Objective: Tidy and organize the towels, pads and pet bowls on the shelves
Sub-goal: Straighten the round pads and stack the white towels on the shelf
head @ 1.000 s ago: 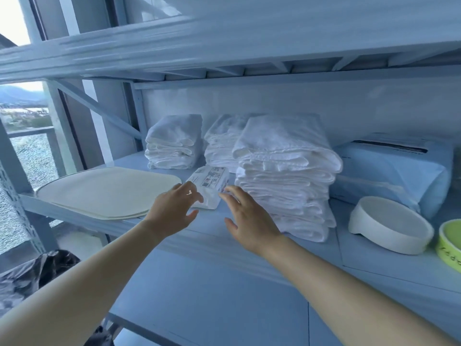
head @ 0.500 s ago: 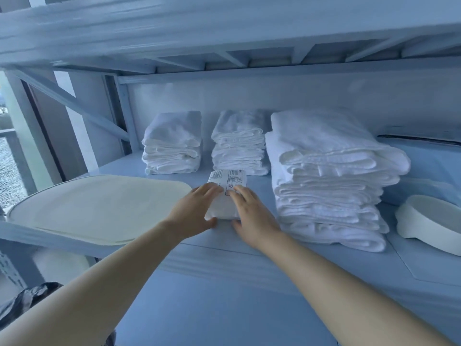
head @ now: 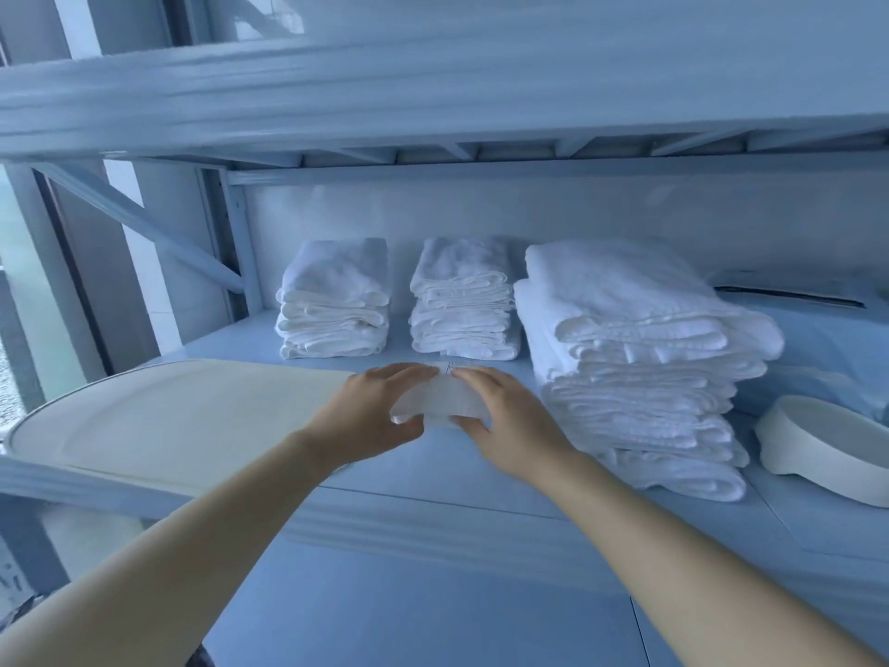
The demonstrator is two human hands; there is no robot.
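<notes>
Head view: my left hand (head: 373, 416) and my right hand (head: 510, 421) are together on the middle shelf (head: 433, 479), both gripping one small white packet (head: 440, 402). My fingers curl over its top from either side and my thumbs sit against its near edge, so the packet is pinched between the two hands. A strip of printed label shows at its far edge, too blurred to read. I cannot tell whether the packet rests on the shelf or is lifted just clear of it.

The packet sits between the flat round cream pad (head: 168, 421) on my left, which overhangs the shelf's front edge, and the tall stack of folded white towels (head: 640, 373) on my right. My left hand is just beside the pad's rim. Against the back wall stand two smaller towel stacks, the left stack (head: 334, 300) and the middle stack (head: 464, 300), apart from each other. Right of the tall stack lies a white pet bowl (head: 827, 450), with a pale blue package (head: 827, 339) behind it.
</notes>
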